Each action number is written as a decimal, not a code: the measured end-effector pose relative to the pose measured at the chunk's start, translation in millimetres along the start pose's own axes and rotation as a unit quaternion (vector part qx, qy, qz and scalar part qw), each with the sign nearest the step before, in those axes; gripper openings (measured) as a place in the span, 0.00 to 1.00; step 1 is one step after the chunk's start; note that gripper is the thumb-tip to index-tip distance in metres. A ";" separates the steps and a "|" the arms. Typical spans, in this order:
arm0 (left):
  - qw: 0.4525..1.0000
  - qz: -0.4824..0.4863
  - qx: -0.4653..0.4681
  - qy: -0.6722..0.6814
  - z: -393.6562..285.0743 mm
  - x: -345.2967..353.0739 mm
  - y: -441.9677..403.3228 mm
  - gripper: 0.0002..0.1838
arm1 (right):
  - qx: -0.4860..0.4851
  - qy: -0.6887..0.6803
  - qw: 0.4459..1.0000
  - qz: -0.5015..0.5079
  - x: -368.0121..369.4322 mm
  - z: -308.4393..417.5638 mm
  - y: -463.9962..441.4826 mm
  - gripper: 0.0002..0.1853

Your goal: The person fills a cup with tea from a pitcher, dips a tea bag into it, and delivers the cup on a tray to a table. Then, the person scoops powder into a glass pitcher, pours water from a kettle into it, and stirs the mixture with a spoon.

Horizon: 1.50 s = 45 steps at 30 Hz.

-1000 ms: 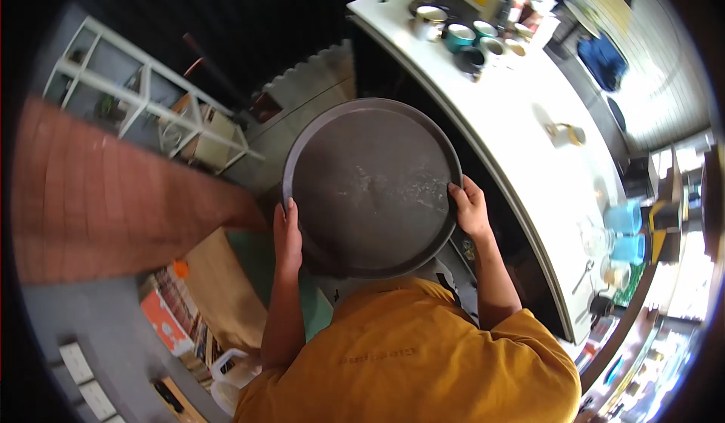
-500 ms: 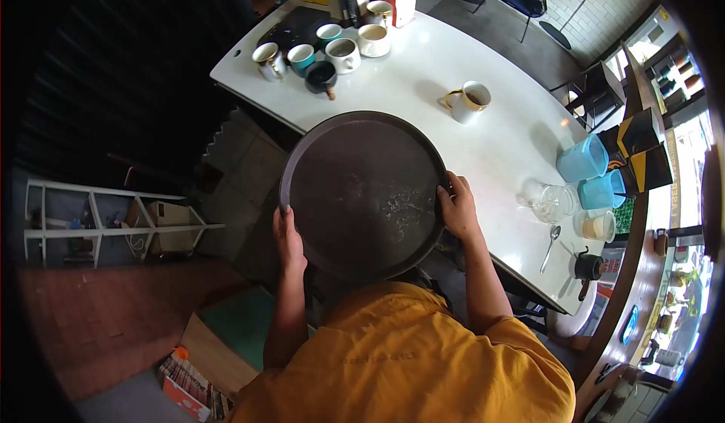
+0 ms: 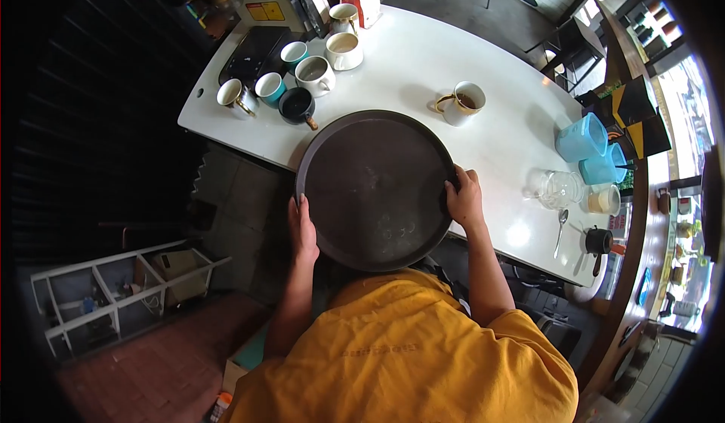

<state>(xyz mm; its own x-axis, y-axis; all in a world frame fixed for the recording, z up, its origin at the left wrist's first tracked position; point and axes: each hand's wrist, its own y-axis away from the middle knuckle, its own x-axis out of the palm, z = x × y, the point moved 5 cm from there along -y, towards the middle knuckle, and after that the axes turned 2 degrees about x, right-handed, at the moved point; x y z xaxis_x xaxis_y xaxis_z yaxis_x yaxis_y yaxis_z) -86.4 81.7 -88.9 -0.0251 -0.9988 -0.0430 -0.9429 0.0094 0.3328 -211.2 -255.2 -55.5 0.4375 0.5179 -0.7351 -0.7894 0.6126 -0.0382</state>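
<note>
A round dark brown serving tray [image 3: 370,196] is held level in front of my body, with a few pale scuffs on its surface. My left hand [image 3: 303,229] grips the tray's left rim, thumb on top and fingers underneath. On the opposite rim, my right hand [image 3: 466,199] is closed the same way. The tray's far edge overlaps the white counter in view; whether it touches is unclear. Just beyond it sit a black cup with a wooden handle [image 3: 297,106] and a white mug with a gold handle [image 3: 462,103], dark liquid inside.
Several cups, including a white mug [image 3: 314,75] and a teal cup [image 3: 270,88], cluster on the white counter's [image 3: 408,53] left end. At its right end stand blue containers [image 3: 581,137], a glass jar [image 3: 560,189], a spoon [image 3: 561,233] and a small black pot [image 3: 598,240].
The view has turned, so the cups and shelf appear shifted. The tray sits slightly further right in view and nearer the cup cluster, still in both hands.
</note>
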 end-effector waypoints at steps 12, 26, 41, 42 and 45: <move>0.994 0.089 0.055 0.006 0.8 8.4 -43.9 0.26 | 0.078 -0.154 0.974 -0.146 18.9 35.0 -81.7 0.23; 0.985 0.141 0.009 0.098 22.4 -23.8 -32.3 0.23 | 0.152 -0.461 0.854 -0.185 61.1 31.0 -134.3 0.14; 0.996 0.086 -0.028 0.017 14.6 -13.9 -16.7 0.25 | 0.047 -0.347 0.934 -0.074 -21.1 50.6 -60.8 0.14; 0.995 0.092 -0.026 0.017 15.6 -9.9 -17.8 0.25 | 0.028 -0.345 0.937 -0.040 -21.6 56.0 -56.1 0.14; 0.995 0.103 -0.009 -0.001 17.5 -0.8 -22.0 0.25 | 0.031 -0.364 0.931 0.017 -15.0 62.0 -39.3 0.13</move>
<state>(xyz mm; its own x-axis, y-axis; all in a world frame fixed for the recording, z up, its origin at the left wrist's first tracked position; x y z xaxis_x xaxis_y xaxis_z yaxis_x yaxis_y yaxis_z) -71.5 83.1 -112.7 -0.2174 -0.9757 0.0257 -0.9118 0.2124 0.3515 -160.0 -250.0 -1.0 0.6068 0.7906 -0.0816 -0.7913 0.6106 0.0321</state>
